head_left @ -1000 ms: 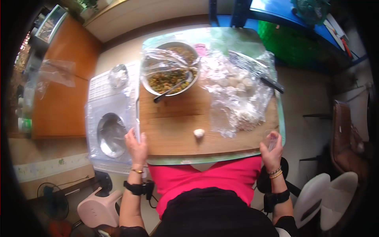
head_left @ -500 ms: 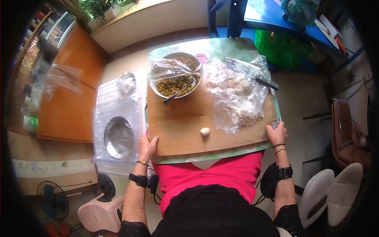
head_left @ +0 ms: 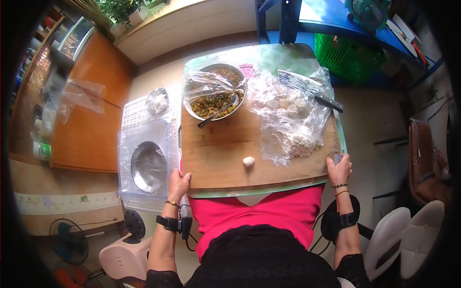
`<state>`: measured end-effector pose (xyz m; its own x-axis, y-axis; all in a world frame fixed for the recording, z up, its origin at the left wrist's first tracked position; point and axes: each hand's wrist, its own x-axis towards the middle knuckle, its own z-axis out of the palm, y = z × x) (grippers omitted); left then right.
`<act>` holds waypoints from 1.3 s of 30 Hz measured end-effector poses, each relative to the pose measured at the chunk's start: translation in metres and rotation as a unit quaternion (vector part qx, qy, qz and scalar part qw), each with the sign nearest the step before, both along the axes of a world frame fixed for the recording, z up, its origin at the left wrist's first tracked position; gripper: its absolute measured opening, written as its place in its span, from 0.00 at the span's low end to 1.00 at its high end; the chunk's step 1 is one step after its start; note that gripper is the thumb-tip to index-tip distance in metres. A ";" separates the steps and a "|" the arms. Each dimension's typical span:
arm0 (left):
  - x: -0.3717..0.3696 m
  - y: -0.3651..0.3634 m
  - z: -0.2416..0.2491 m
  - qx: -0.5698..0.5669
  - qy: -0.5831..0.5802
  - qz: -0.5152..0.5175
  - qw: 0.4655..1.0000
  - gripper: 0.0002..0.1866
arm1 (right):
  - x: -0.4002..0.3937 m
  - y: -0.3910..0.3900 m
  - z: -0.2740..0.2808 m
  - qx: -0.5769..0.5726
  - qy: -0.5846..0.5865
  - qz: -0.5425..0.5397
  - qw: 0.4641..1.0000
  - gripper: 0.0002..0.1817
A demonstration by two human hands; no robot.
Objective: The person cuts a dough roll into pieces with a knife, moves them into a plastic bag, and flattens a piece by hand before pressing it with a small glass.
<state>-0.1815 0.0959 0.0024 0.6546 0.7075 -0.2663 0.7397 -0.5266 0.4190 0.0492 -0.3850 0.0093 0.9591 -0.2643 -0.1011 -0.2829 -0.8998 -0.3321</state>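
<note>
Wooden board [head_left: 216, 165] bearing dough [head_left: 248, 162] lies between left grip [head_left: 179, 184] and right grip [head_left: 339, 169].

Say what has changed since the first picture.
The left hand has shifted slightly along the wooden board toward its near left corner. The view has shifted too. The right hand stays at the near right corner; the white ball, bowl and knife stay put.

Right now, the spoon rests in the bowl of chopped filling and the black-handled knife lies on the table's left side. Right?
No: the head view shows the black-handled knife on the right side of the table; the spoon is where you said.
</note>
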 end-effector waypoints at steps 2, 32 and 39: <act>0.002 -0.004 -0.001 0.006 -0.010 0.004 1.000 0.17 | 0.001 -0.002 -0.003 0.005 0.000 0.006 1.000 0.33; -0.036 -0.020 -0.009 -0.156 -0.115 0.088 0.977 0.11 | 0.004 -0.002 0.011 0.000 0.017 -0.008 1.000 0.32; -0.017 -0.020 0.020 0.030 0.032 -0.045 0.998 0.14 | 0.006 -0.007 0.015 0.021 0.027 0.031 0.999 0.32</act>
